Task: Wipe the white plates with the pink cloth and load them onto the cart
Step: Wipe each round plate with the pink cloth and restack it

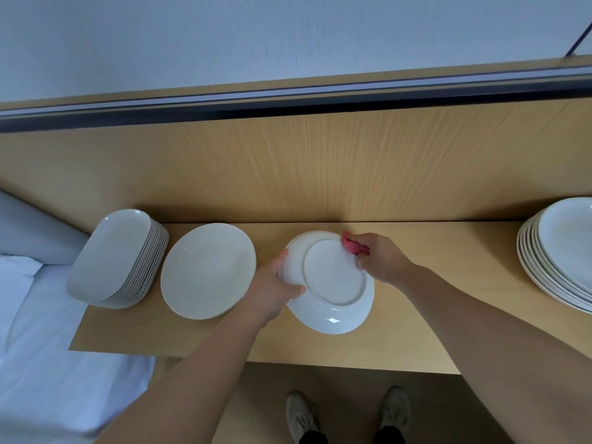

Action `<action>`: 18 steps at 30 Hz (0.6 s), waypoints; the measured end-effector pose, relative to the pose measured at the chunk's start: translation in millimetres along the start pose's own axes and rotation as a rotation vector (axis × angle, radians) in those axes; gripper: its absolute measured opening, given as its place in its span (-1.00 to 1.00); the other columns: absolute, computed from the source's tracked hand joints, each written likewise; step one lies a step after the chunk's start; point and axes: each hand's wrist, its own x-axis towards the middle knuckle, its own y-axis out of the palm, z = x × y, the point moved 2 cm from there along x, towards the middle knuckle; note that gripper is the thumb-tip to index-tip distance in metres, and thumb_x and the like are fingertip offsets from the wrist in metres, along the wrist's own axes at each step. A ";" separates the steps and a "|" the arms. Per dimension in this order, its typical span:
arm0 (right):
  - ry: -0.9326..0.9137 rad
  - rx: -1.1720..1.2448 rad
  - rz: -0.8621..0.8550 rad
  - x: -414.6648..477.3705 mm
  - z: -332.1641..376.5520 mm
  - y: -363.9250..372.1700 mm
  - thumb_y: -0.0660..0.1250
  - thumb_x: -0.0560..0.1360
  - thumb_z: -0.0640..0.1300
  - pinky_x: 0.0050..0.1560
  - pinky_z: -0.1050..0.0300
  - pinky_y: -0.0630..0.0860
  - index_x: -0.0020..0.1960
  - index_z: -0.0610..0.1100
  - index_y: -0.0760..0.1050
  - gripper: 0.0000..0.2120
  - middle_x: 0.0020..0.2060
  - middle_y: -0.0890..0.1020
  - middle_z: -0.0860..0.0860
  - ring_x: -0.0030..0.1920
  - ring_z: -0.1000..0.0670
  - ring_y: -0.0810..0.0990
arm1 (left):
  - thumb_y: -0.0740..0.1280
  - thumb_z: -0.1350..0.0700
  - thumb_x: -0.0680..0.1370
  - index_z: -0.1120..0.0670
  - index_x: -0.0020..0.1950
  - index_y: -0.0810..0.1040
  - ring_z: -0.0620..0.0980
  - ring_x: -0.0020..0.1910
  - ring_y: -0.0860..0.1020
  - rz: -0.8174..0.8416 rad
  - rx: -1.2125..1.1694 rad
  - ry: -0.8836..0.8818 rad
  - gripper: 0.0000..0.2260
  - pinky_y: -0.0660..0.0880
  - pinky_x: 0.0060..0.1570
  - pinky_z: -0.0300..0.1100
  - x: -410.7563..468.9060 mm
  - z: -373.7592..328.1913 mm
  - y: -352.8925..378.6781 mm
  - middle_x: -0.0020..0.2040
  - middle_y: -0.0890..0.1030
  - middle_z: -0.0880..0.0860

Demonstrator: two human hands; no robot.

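My left fingers (290,289) grip the upturned plate (334,283) at nine o'clock; right fingers (363,243) pinch the cloth (350,247) against its one o'clock rim.

A long counter (432,315) of light wood runs from left to right, and directly behind it stands an upright panel (320,161) of the same pale wood with a fine vertical grain. Along the top edge of this panel lies a dark rail (288,99) with a thin silvery band. Above it is a plain, pale bluish wall (256,33), evenly lit, and a thin dark rod (576,40) crosses the upper right corner. At the left, a white sheet (48,363) and a smooth grey rounded surface (28,229) lie beside the counter, and the floor (346,386) below is brownish.
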 end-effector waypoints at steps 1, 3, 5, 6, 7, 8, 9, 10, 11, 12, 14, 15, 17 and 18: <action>0.012 0.007 -0.008 -4.4 -2.4 0.2 0.11 0.51 -0.31 0.05 0.26 0.43 0.36 0.04 0.48 -0.49 -0.08 0.62 0.05 -0.02 0.01 0.54 | 0.46 0.26 0.45 -0.02 0.56 0.18 -0.02 0.25 0.40 -0.012 -0.001 0.001 -0.24 0.40 0.25 -0.09 0.5 1.6 1.1 0.35 0.42 -0.03; 0.049 0.039 -0.039 -15.0 -9.0 1.4 0.11 0.53 -0.27 0.05 0.18 0.48 0.35 0.07 0.49 -0.52 -0.01 0.63 -0.04 0.02 -0.06 0.56 | 0.47 0.25 0.44 -0.03 0.55 0.19 0.02 0.31 0.40 -0.032 -0.003 -0.008 -0.24 0.40 0.32 -0.02 1.3 4.1 2.4 0.38 0.41 0.00; 0.093 0.078 -0.073 -25.3 -15.5 5.5 0.12 0.56 -0.21 -0.06 0.16 0.50 0.35 0.08 0.49 -0.57 -0.05 0.61 -0.02 -0.08 -0.04 0.56 | 0.47 0.24 0.44 -0.05 0.55 0.19 0.05 0.34 0.40 -0.044 0.003 -0.014 -0.23 0.39 0.35 0.05 1.5 5.6 3.0 0.38 0.42 0.01; 0.109 0.101 -0.087 -30.9 -18.6 9.2 0.12 0.57 -0.19 -0.16 0.24 0.48 0.36 0.08 0.48 -0.58 -0.11 0.58 0.02 -0.16 0.03 0.54 | 0.47 0.23 0.43 -0.06 0.55 0.19 0.06 0.34 0.41 -0.049 0.004 -0.018 -0.23 0.39 0.35 0.06 1.3 6.6 3.5 0.38 0.42 0.02; 0.123 0.128 -0.105 -36.3 -21.4 13.5 0.13 0.57 -0.19 -0.22 0.33 0.43 0.37 0.08 0.47 -0.57 -0.16 0.55 0.07 -0.22 0.10 0.52 | 0.48 0.23 0.43 -0.07 0.55 0.19 0.06 0.34 0.40 -0.051 0.005 -0.023 -0.22 0.40 0.34 0.06 1.1 7.6 4.1 0.37 0.42 0.02; 0.133 0.155 -0.127 -42.0 -23.5 17.7 0.14 0.56 -0.22 -0.25 0.40 0.39 0.37 0.06 0.47 -0.56 -0.19 0.53 0.13 -0.25 0.15 0.50 | 0.48 0.22 0.44 -0.08 0.55 0.18 0.06 0.34 0.40 -0.047 0.011 -0.026 -0.22 0.40 0.34 0.05 0.3 8.7 5.0 0.38 0.41 0.02; 0.135 0.176 -0.151 -47.0 -26.1 21.5 0.14 0.55 -0.26 -0.25 0.43 0.37 0.36 0.03 0.49 -0.56 -0.21 0.51 0.20 -0.24 0.16 0.49 | 0.47 0.22 0.44 -0.08 0.56 0.17 0.05 0.34 0.39 -0.037 0.020 -0.027 -0.22 0.39 0.34 0.02 -0.3 9.4 6.0 0.38 0.40 0.00; 0.133 0.190 -0.171 -51.2 -28.4 24.1 0.13 0.54 -0.29 -0.23 0.45 0.37 0.35 -0.01 0.51 -0.55 -0.21 0.48 0.26 -0.22 0.16 0.47 | 0.46 0.21 0.46 -0.08 0.56 0.17 0.05 0.35 0.39 -0.025 0.032 -0.024 -0.24 0.40 0.33 -0.01 -0.9 9.8 6.7 0.39 0.39 -0.01; 0.134 0.200 -0.184 -53.7 -29.9 24.7 0.14 0.54 -0.30 -0.21 0.45 0.36 0.35 -0.02 0.51 -0.55 -0.22 0.46 0.27 -0.19 0.14 0.46 | 0.45 0.18 0.48 -0.07 0.55 0.18 0.05 0.34 0.39 -0.018 0.044 -0.020 -0.27 0.40 0.30 -0.04 -1.2 9.8 7.0 0.38 0.40 -0.01; 0.138 0.200 -0.189 -54.1 -30.1 23.0 0.14 0.55 -0.29 -0.19 0.45 0.35 0.35 -0.02 0.51 -0.56 -0.22 0.46 0.27 -0.18 0.13 0.45 | 0.44 0.15 0.49 -0.06 0.54 0.21 0.05 0.32 0.42 -0.022 0.055 -0.016 -0.32 0.41 0.28 -0.06 -1.4 8.5 6.4 0.37 0.41 0.00; 0.153 0.189 -0.173 -51.1 -28.0 17.0 0.16 0.56 -0.24 -0.21 0.42 0.35 0.35 0.01 0.51 -0.59 -0.24 0.48 0.21 -0.20 0.11 0.44 | 0.44 0.11 0.49 -0.06 0.49 0.31 0.06 0.22 0.49 -0.048 0.053 -0.024 -0.40 0.48 0.22 -0.05 0.3 5.7 3.3 0.30 0.47 0.04; 0.157 0.190 -0.154 -49.4 -26.5 14.3 0.16 0.57 -0.22 -0.23 0.41 0.35 0.35 0.01 0.51 -0.60 -0.25 0.48 0.18 -0.24 0.12 0.45 | 0.45 0.11 0.48 -0.07 0.46 0.33 0.06 0.17 0.52 -0.057 0.050 -0.035 -0.42 0.52 0.17 -0.04 1.6 5.0 2.7 0.25 0.48 0.05; 0.162 0.207 -0.132 -47.7 -24.4 10.7 0.17 0.58 -0.19 -0.27 0.40 0.36 0.33 0.01 0.52 -0.63 -0.30 0.48 0.16 -0.33 0.14 0.44 | 0.47 0.11 0.47 -0.09 0.41 0.33 0.06 0.12 0.52 -0.064 0.061 -0.055 -0.43 0.54 0.03 -0.08 1.3 2.8 4.4 0.18 0.49 0.04; 0.167 0.222 -0.135 -47.8 -23.6 9.7 0.18 0.59 -0.17 -0.30 0.40 0.36 0.31 0.02 0.54 -0.66 -0.33 0.47 0.16 -0.35 0.14 0.43 | 0.47 0.12 0.46 -0.09 0.40 0.32 0.06 0.11 0.52 -0.073 0.063 -0.057 -0.43 0.54 0.00 -0.08 1.4 3.0 5.9 0.17 0.49 0.04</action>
